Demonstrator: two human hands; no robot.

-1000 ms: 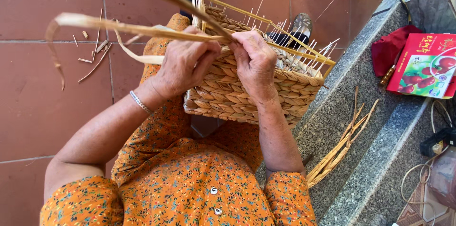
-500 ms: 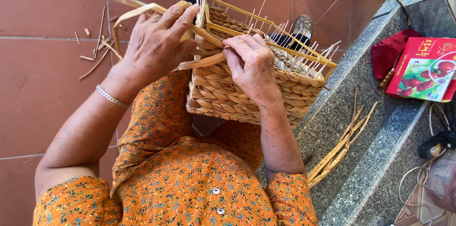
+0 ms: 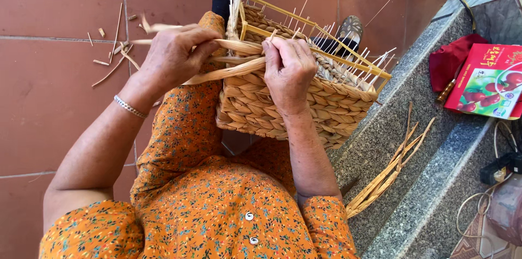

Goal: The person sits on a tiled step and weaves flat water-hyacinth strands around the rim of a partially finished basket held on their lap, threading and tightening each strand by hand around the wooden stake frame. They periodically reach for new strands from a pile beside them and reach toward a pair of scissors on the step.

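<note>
A half-woven straw basket [image 3: 283, 104] on a yellow wire frame rests on my lap, with thin upright stakes along its top edge. My left hand [image 3: 176, 55] grips flat straw strands [image 3: 228, 71] at the basket's left corner and pulls them sideways. My right hand [image 3: 288, 71] presses on the basket's near rim, its fingers pinching the same strands against the weave. A silver bracelet [image 3: 129, 106] sits on my left wrist. I wear orange flowered clothes.
Straw scraps [image 3: 111, 55] litter the red tiled floor at left. A bundle of loose straw strips [image 3: 389, 169] lies on the grey stone step at right. A red box [image 3: 486, 82], red cloth and cables lie further right.
My left hand has come down and in toward the basket's corner, drawing the long strands tight. My right hand stayed on the rim.
</note>
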